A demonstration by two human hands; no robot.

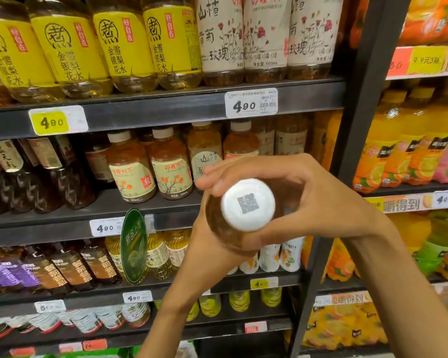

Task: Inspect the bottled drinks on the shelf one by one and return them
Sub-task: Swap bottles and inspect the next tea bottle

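A brown tea bottle (219, 223) is held in front of the shelving, tilted so that its white cap (248, 204) faces the camera; a grey square code is printed on the cap top. The right hand (303, 200) grasps the bottle from the right, fingers curled over the top of its shoulder and thumb wrapped beneath the cap. The left hand (204, 251) comes up from below and grips the body of the bottle, mostly hidden behind it.

Just behind the bottle, on the middle shelf (140, 202), stand matching amber bottles with cream labels and orange fruit drawings (171, 167); dark bottles (36, 174) fill that shelf's left end. A white price tag reading 4.90 (105, 227) and a green oval sign (133, 245) hang on its front edge. The shelf above carries yellow-labelled bottles (122, 45) on the left and white rose-printed bottles (264, 37) on the right. Beyond the dark upright post (360, 99), orange juice bottles (398, 140) fill the neighbouring bay.
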